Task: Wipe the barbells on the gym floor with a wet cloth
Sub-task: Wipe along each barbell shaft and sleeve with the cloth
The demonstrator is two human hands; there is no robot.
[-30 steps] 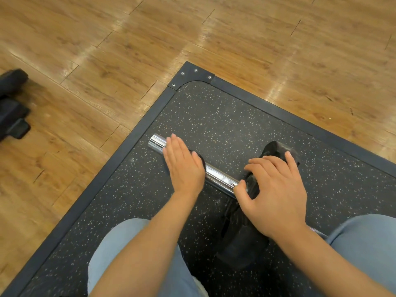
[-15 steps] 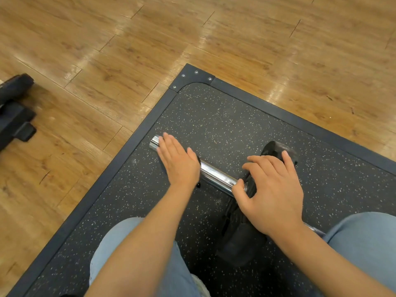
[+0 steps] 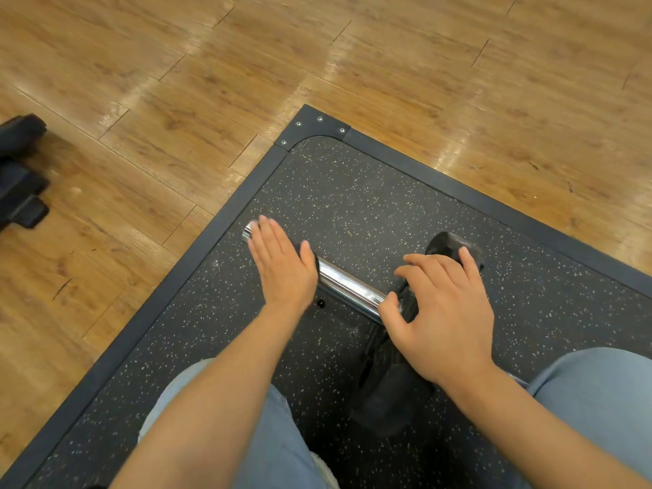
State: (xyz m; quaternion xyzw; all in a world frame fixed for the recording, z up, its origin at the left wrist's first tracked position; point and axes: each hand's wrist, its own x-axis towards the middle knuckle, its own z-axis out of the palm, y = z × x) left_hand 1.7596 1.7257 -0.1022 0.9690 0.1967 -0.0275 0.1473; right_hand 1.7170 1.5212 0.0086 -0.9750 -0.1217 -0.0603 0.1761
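Left hand [image 3: 282,268] lies flat across the chrome sleeve [image 3: 347,285] of the barbell, fingers straight and together, pressing down near the sleeve's free end; a sliver of dark cloth [image 3: 315,260] shows at the thumb side of the palm, so the cloth seems to be pinned between palm and metal (most of it is hidden under the hand, and whether it is wet cannot be told). Right hand [image 3: 442,314] rests over the black weight plate [image 3: 391,393], fingers spread and bent over its upper rim and the thumb by the collar where the sleeve meets the plate, steadying it rather than wiping. The barbell lies on the speckled rubber mat [image 3: 370,202], close to the mat's framed corner, with the plate between the person's knees and the sleeve pointing out toward the wooden floor [image 3: 176,100]. By my reading the step in hand is wiping the sleeve, and the cloth sits at its outer end. The next move likely calls for drawing the flat palm back along the chrome toward the plate with steady pressure, then rolling the bar a little so the underside comes up, while the right hand keeps the plate from turning. Dark gym equipment [image 3: 19,171] sits on the wood at the left edge.
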